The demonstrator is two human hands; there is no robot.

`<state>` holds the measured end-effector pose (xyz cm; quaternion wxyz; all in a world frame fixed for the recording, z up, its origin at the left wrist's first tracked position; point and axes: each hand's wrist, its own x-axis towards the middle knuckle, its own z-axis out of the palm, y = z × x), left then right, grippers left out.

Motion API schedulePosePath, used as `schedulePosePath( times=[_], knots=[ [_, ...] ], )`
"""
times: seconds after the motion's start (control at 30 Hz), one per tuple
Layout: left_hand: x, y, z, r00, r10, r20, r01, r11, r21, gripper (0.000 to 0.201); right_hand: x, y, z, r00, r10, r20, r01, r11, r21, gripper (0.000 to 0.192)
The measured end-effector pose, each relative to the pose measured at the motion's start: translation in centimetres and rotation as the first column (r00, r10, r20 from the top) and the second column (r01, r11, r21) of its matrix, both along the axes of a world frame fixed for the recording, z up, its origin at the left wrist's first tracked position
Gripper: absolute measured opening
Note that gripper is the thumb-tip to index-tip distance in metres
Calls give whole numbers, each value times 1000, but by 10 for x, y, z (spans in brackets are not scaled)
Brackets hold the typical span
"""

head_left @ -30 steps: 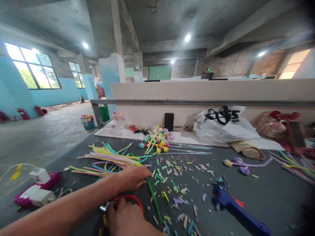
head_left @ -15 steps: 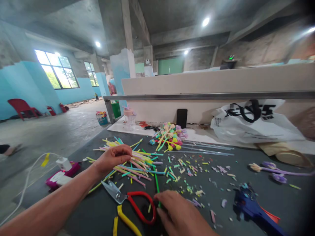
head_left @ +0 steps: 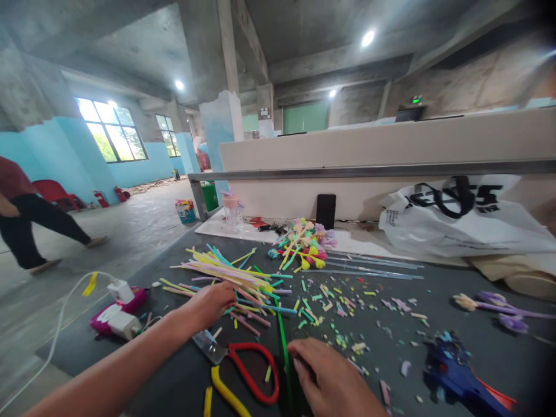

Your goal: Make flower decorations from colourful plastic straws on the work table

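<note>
My left hand (head_left: 214, 303) reaches over a loose pile of thin coloured stems (head_left: 243, 279), its fingers pinched together at the near side. What is between those fingertips is hidden. My right hand (head_left: 332, 373) rests low on the dark tabletop, loosely curled, with a small gap between thumb and forefinger. Just left of it lies a long green stem (head_left: 283, 341), apart from the fingers. Scissors (head_left: 220, 352) with one red and one yellow handle lie between my two hands. Small cut scraps (head_left: 339, 333) are scattered beyond my right hand.
A blue glue gun (head_left: 460, 373) lies at right, below purple stem flowers (head_left: 506, 307). Behind the pile are a flower bunch (head_left: 308, 243), clear rods (head_left: 369, 269), a phone (head_left: 325, 211) and a white bag (head_left: 456, 226). A magenta power strip (head_left: 102, 324) sits left; a person (head_left: 32, 214) walks beyond.
My left hand has moved down and nearer over the pile. My right hand has shifted right, off the green stem. A walking person has come into view at left.
</note>
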<state>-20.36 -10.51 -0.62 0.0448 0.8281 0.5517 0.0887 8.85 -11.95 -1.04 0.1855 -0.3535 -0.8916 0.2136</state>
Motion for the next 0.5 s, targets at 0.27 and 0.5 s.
schedulePosePath(
  times=[0.27, 0.5],
  knots=[
    [34, -11, 19, 987, -162, 5, 161, 983, 86, 16, -17, 6, 15, 996, -90, 10, 89, 992, 92, 33],
    [36, -9, 2, 961, -273, -33, 275, 952, 136, 14, -35, 19, 25, 938, -136, 319, 85, 982, 169, 22]
  ],
)
